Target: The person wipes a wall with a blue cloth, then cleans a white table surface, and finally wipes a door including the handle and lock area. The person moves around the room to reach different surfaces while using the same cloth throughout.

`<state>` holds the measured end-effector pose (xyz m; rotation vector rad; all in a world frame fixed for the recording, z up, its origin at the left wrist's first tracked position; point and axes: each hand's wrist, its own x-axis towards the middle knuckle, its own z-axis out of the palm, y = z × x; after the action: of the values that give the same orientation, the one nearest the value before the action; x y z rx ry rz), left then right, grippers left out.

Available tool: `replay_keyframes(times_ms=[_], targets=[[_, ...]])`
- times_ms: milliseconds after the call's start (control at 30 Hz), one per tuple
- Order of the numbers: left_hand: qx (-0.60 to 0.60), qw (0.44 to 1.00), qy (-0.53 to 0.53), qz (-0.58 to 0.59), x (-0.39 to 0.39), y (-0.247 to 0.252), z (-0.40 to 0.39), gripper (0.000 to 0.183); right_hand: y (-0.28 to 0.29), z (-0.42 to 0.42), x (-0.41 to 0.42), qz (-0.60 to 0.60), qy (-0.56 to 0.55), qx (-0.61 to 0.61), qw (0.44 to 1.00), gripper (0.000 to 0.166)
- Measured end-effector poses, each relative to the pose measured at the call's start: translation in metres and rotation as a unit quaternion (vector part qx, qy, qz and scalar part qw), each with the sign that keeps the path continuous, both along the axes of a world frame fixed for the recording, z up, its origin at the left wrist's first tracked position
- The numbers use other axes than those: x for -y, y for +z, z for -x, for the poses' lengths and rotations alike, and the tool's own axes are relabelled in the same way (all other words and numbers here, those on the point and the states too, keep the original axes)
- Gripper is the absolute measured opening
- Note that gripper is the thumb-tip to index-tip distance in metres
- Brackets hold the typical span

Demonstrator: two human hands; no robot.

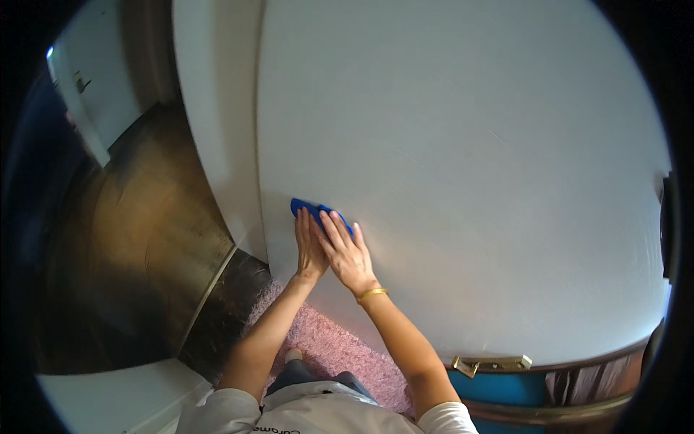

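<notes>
A folded blue cloth (306, 206) lies against a smooth white door (461, 190), near the door's left edge. My left hand (310, 249) presses it with the fingers stretched out flat. Beside and partly over it, my right hand (349, 259) also bears on the cloth, its fingers covering the right part. A gold bracelet (373, 293) circles my right wrist. Faint scratches or streaks show on the door's surface above the hands.
A brass lever handle (490, 364) sits on the door's edge at lower right. Pink shaggy rug (331, 331) lies underfoot. Left of the white door frame (217, 135), dark glossy floor (146, 233) leads to another door (105, 87). A blue panel (496, 388) shows at lower right.
</notes>
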<state>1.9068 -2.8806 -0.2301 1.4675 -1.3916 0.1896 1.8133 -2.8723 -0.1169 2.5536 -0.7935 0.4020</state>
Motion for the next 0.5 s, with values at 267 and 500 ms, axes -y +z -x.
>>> replay_keyframes(times_ms=[267,500], targets=[[0.137,0.936,-0.154,0.286,0.002,0.177,0.092,0.05,0.1,0.109,-0.038,0.257,-0.193,0.254,0.912,0.039],[0.25,0.909,-0.255,0.217,-0.039,0.131,0.189,0.044,0.022,0.215,-0.073,0.25,-0.244,0.345,0.871,0.037]])
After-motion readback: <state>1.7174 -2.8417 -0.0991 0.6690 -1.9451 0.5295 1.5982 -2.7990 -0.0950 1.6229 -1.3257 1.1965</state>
